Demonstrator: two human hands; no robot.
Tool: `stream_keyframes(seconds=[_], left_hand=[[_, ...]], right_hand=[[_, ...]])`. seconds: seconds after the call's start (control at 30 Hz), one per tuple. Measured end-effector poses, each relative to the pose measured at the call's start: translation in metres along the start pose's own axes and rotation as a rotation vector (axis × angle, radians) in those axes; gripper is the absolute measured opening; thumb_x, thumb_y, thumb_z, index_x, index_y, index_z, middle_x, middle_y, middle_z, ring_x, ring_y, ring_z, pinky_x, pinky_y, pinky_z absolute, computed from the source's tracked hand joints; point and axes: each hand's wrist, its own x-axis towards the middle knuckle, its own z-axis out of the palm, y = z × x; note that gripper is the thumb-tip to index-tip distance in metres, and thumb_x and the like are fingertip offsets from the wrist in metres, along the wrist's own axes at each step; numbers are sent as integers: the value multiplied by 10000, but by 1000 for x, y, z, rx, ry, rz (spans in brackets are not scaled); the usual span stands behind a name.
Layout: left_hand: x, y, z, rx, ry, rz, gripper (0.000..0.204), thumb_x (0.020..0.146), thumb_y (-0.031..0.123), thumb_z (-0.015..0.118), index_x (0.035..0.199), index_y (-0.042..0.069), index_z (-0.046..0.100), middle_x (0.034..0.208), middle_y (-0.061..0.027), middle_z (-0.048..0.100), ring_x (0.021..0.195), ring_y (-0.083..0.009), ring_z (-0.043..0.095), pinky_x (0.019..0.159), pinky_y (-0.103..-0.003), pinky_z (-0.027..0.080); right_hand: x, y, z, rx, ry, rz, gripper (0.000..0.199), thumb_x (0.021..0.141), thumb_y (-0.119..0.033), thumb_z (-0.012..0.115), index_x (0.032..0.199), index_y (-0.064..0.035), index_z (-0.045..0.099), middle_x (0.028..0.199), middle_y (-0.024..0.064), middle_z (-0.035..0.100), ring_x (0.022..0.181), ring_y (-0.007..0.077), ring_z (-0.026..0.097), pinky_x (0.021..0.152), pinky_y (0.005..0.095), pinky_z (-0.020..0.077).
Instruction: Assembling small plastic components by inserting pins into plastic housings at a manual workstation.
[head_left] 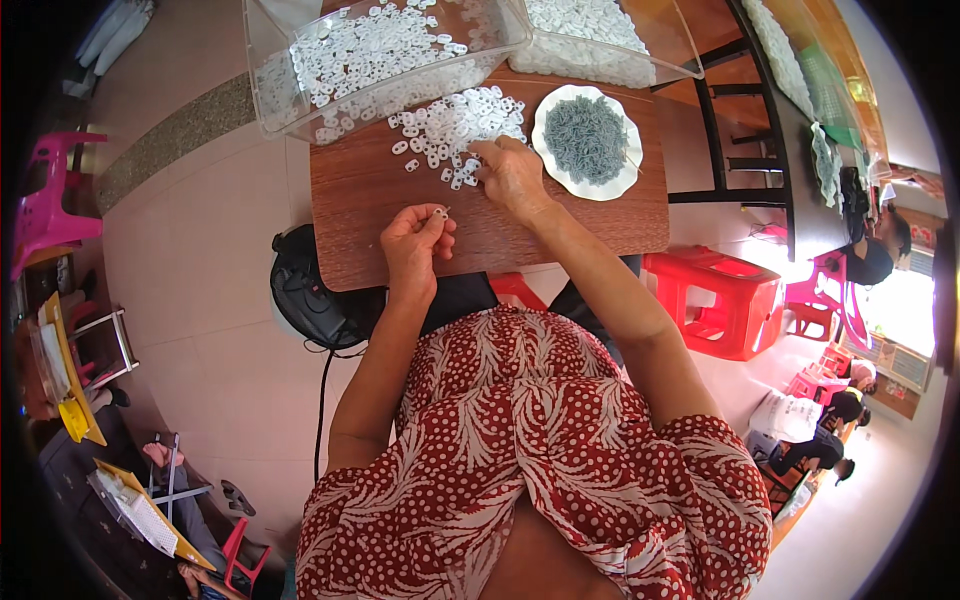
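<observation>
1 white ring pinched in left hand; right hand hides fingertips in ring pile.

Beyond the hands we see a white plate of grey bits, and farther off two clear bins of white pieces. Left of the hands, below the table edge, sits a black fan. To their right stand a red stool and pink chairs; far left, another pink chair.
</observation>
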Motion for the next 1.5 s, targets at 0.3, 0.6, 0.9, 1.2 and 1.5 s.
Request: stream_keyframes(seconds=[0.3, 0.6, 0.9, 1.2, 1.5], left_hand=[[1, 0, 1, -29, 2, -14, 90, 845, 52, 578, 896, -21, 588, 743, -86, 613, 549, -102, 534, 469, -212, 434], [0, -2, -2, -9, 14, -3, 87, 845, 52, 577, 896, -19, 582, 739, -85, 610, 538, -105, 527, 470, -212, 427], [1, -1, -1, -31, 15, -14, 94, 846, 53, 576, 903, -21, 582, 745, -89, 611, 537, -106, 527, 470, -214, 428], [-1, 4, 7, -42, -13, -4, 96, 848, 56, 577, 902, -23, 582, 750, -90, 612, 556, -106, 533, 480, -215, 428], [-15, 27, 33, -83, -100, 10, 105, 853, 60, 572, 912, -27, 575, 763, -95, 614, 560, -116, 536, 488, -223, 426]], right_hand=[[2, 2, 4, -77, 5, -62, 275, 630, -38, 619, 873, -159, 668, 743, 137, 541, 755, 318, 564, 624, 414, 465], [1, -1, 3, -61, -58, -107, 292, 629, -75, 655, 907, -164, 666, 765, 137, 535, 772, 310, 555, 638, 407, 471], [3, -2, 5, -51, 4, -123, 223, 622, -40, 648, 833, -99, 610, 794, 146, 550, 786, 331, 548, 662, 413, 462], [1, 8, -8, 256, 74, 24, 156, 693, -21, 657, 826, -41, 580, 734, 80, 595, 672, 213, 564, 604, 317, 449], [-22, -28, -69, 1185, -230, 586, 179, 800, 3, 604, 977, -13, 627, 787, 12, 616, 646, 71, 531, 539, 184, 411]])
